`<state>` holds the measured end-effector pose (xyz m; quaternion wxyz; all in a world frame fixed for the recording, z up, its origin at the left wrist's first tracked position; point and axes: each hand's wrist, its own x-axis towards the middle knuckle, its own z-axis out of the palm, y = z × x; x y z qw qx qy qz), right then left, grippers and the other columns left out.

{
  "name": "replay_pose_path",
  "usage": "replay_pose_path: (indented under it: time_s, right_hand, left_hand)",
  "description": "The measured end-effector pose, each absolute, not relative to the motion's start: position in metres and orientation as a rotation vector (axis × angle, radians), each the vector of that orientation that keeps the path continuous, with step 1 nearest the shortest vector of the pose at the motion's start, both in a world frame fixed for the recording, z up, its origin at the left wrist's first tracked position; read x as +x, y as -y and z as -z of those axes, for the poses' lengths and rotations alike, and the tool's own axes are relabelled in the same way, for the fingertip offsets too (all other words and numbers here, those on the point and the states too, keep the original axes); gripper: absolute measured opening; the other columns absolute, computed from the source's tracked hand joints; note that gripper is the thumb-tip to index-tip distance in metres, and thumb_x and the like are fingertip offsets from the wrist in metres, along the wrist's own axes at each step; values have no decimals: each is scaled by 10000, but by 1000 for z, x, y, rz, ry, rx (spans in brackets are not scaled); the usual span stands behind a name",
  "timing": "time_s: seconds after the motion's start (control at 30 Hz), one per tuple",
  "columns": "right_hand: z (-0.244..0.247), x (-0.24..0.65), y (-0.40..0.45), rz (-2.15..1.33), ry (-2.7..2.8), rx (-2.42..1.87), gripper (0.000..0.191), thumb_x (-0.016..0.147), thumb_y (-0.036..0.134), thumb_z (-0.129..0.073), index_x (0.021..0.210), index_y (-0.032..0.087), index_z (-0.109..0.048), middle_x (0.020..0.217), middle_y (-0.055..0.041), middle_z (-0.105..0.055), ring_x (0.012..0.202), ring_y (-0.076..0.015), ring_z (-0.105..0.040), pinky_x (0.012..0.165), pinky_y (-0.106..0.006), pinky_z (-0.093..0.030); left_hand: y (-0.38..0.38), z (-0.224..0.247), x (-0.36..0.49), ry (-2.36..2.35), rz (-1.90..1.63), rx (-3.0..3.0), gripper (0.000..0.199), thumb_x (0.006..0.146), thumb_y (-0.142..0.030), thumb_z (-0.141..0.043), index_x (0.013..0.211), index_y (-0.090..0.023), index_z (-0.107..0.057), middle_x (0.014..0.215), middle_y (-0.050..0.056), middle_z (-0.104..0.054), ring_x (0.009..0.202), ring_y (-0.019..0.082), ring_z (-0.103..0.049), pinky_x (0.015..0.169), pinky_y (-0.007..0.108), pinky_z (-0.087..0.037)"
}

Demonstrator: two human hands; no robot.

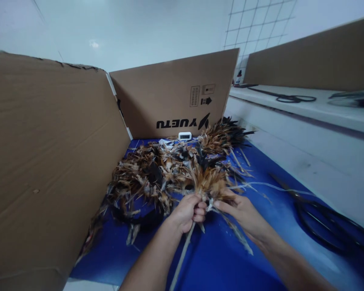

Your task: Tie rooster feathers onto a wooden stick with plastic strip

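My left hand [190,211] is closed round the base of a bunch of brown feathers [212,182], and a pale strip [182,258] hangs below it. On the other side of the same bunch, my right hand [238,208] has its thumb and fingers pressed at the bound base. A thin pale string [269,184] runs from the bunch off to the right. Behind and to the left lies a large heap of brown and black feathers [145,169]. Another fuller bundle [223,135] with dark tips rests at the back.
Cardboard panels stand at the left [48,161] and back [170,93] of the blue surface [224,262]. A small white digital device [185,136] sits by the back panel. Large black scissors [324,222] lie at the right. A white ledge [321,107] holds another pair of scissors [294,98].
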<state>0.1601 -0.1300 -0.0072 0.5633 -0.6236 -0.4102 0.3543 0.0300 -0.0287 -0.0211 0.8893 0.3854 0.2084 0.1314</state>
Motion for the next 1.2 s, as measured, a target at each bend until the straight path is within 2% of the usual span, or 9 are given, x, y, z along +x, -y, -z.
replay_pose_path:
  time_s: [0.23, 0.53, 0.73, 0.93, 1.03, 1.2]
  right_hand:
    - [18, 160, 123, -904, 823, -1364, 356, 652, 362, -712, 949, 172, -666, 927, -57, -680, 918, -231, -598, 875, -370, -439]
    - [20, 157, 121, -979, 726, -1267, 279, 649, 301, -721, 895, 178, -678, 887, -41, -691, 859, -208, -614, 852, -348, -439]
    - [26, 156, 121, -992, 754, -1279, 305, 658, 354, -712, 903, 177, -672, 894, -47, -689, 868, -217, -615, 841, -341, -448]
    - [39, 159, 118, -892, 790, -1328, 286, 658, 399, -709, 838, 182, -663, 805, -26, -675, 798, -187, -600, 773, -288, -449]
    - [42, 159, 117, -870, 785, -1310, 295, 648, 401, -719, 817, 168, -655, 761, -22, -671, 775, -183, -596, 767, -294, -443]
    - [44, 157, 117, -876, 717, -1297, 355, 614, 370, -747, 881, 159, -647, 828, -48, -692, 814, -200, -608, 803, -330, -443]
  left_hand:
    - [31, 21, 31, -408, -251, 791, 322, 696, -340, -634, 712, -169, -362, 588, -69, -323, 407, -4, -177, 388, 147, -58]
    - [31, 19, 29, -440, -259, 844, 316, 702, -367, -632, 743, -150, -406, 639, -42, -398, 400, -14, -195, 386, 147, -63]
    - [35, 19, 30, -446, -278, 838, 346, 680, -386, -662, 746, -153, -415, 594, -70, -346, 393, -6, -210, 378, 149, -74]
    - [35, 19, 29, -413, -269, 889, 304, 745, -382, -589, 799, -97, -496, 741, 39, -516, 394, -10, -234, 373, 164, -77]
    - [35, 20, 29, -420, -259, 902, 310, 758, -391, -573, 800, -91, -507, 714, 35, -510, 396, -7, -236, 374, 166, -80]
    - [36, 16, 29, -420, -221, 909, 304, 759, -394, -571, 820, -110, -480, 660, -7, -453, 403, -6, -212, 381, 165, -67]
